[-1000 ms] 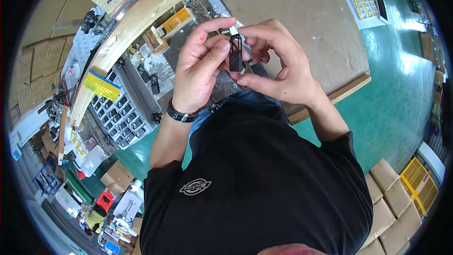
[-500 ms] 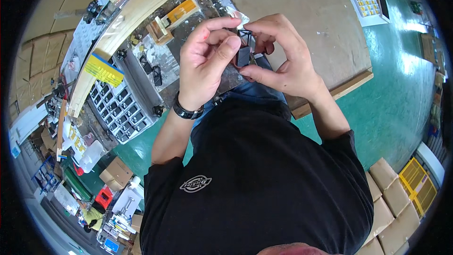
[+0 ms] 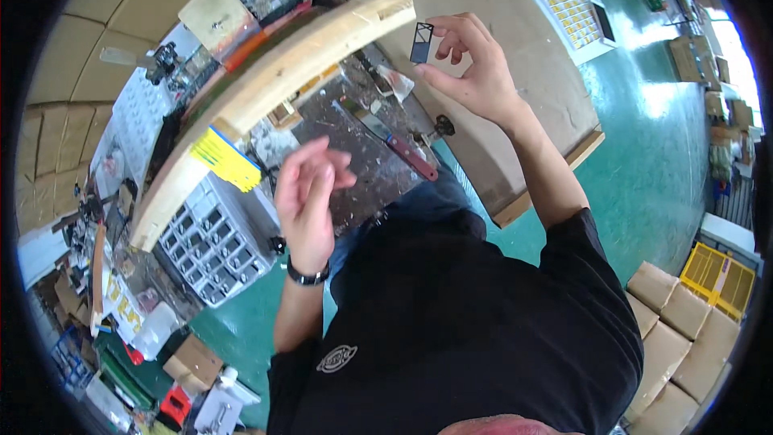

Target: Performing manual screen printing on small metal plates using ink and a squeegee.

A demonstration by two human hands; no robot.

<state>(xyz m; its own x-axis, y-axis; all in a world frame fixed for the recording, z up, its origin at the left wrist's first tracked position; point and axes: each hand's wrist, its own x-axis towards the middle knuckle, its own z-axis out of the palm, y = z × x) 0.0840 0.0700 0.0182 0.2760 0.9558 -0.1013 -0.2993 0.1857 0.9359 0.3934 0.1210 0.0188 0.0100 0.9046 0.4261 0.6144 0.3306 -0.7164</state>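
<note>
My right hand (image 3: 475,72) holds a small black rectangular plastic frame (image 3: 420,43) by one side edge, pinched between thumb and fingers. The piece is upright, part solid and part open with thin crossing bars. Lower and further left, my left hand (image 3: 310,201) hangs over the dark, stained workbench (image 3: 354,177) with nothing in it; its fingers are loosely bent, apart and a little blurred. A flat-bladed spatula with a reddish-brown handle (image 3: 412,158) lies on the bench between my hands.
A curved wooden beam (image 3: 298,48) with a yellow strip (image 3: 225,159) arches over the bench. A grey compartment tray (image 3: 217,242) with dark parts sits left. A brown board (image 3: 515,113) lies under my right arm. Cartons (image 3: 668,338) are stacked at the lower right.
Both hands were together around the black frame. My left hand has let go and drawn back down-left; my right hand has raised the frame slightly. The spatula now shows.
</note>
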